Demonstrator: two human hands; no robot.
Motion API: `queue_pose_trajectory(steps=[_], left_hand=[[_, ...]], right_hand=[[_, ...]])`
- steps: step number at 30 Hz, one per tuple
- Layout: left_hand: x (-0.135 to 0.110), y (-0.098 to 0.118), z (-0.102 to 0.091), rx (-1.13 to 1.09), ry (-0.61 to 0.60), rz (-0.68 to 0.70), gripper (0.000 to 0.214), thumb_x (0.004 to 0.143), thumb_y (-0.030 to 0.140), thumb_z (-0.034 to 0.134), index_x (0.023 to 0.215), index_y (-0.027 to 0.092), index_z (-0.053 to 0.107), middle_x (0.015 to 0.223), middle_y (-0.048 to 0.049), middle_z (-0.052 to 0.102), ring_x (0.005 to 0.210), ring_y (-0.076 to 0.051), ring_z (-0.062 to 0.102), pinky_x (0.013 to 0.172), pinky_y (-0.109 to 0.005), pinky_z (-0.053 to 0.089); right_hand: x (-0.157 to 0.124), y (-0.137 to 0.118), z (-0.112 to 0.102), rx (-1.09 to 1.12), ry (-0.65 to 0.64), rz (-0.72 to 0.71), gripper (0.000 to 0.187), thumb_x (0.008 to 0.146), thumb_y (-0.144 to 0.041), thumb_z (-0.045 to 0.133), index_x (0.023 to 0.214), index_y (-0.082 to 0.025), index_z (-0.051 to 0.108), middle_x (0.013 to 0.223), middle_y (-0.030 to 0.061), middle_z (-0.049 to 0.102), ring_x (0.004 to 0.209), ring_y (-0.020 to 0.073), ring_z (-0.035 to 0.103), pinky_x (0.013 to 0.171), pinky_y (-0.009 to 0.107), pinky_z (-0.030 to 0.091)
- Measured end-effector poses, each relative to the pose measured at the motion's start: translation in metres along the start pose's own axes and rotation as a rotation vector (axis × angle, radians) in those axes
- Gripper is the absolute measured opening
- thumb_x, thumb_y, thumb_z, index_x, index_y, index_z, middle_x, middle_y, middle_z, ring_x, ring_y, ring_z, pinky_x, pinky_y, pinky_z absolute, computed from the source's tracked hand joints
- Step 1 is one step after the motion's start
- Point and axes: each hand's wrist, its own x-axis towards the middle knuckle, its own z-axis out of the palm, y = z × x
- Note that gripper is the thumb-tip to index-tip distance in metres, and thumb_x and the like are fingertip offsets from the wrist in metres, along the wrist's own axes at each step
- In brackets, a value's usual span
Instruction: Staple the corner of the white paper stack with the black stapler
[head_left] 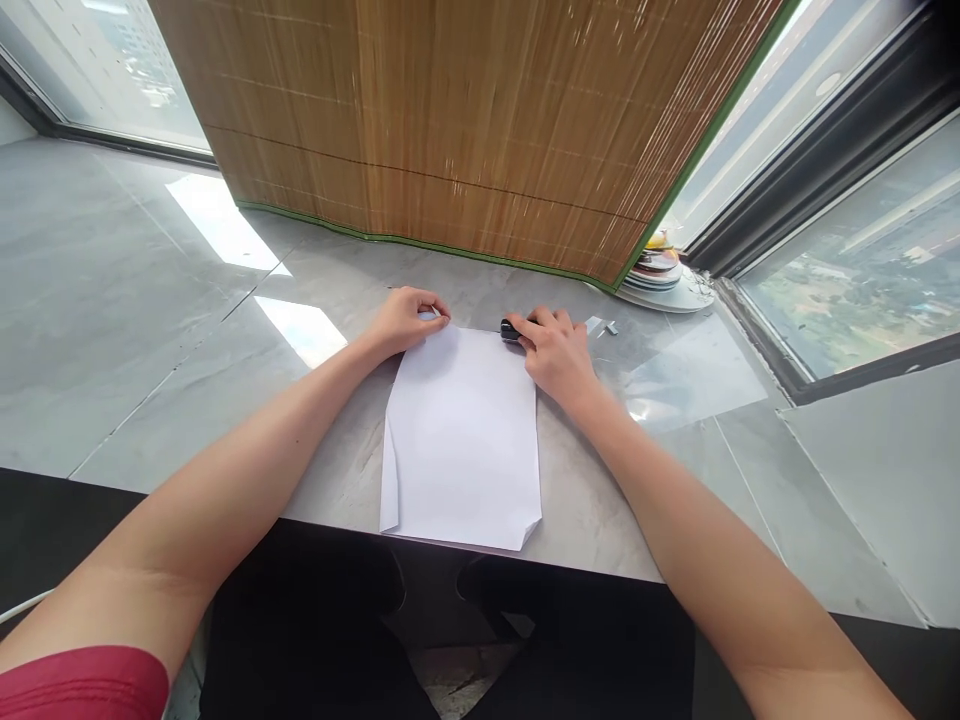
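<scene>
- White paper is flat on the near side of the counter; left edge and near right corner curl, so not fully squared up imo
- Left hand pinches its far left corner
- Right hand grips a black stapler-looking thing at the far right corner; can't tell if any staple's in yet
- Small silvery bit lies further right
</scene>
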Motion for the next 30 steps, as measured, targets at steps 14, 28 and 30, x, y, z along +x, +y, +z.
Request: queue_pose_trajectory(steps=[14,28,30], left_hand=[[-0.001,-0.0006,-0.0021,0.003,-0.008,0.0,0.018,0.078,0.036,0.071,0.082,0.023,0.083,0.083,-0.0037,0.08,0.081,-0.021,0.07,0.076,-0.029,0.052],[0.0005,0.001,0.0012,0.012,0.012,0.006,0.018,0.075,0.033,0.07,0.079,0.022,0.083,0.083,-0.005,0.08,0.085,-0.023,0.071,0.077,-0.03,0.054],[0.0002,-0.0002,0.0011,0.034,0.007,0.025,0.018,0.076,0.034,0.069,0.08,0.022,0.083,0.082,-0.0044,0.08,0.084,-0.023,0.071,0.076,-0.03,0.053]], right_hand=[[-0.0001,0.0084,0.0094,0.243,0.11,0.065,0.051,0.106,-0.024,0.038,0.146,-0.03,0.069,0.118,0.0148,0.066,0.107,0.0334,0.054,0.087,0.046,0.042],[-0.0006,0.0037,0.0083,0.028,0.064,-0.019,0.045,0.107,-0.024,0.04,0.138,-0.031,0.071,0.12,0.0152,0.067,0.105,0.0336,0.048,0.087,0.047,0.033],[-0.0005,0.0036,0.0102,0.052,0.091,-0.002,0.047,0.106,-0.019,0.039,0.14,-0.03,0.071,0.121,0.0149,0.067,0.106,0.0337,0.05,0.087,0.048,0.036]])
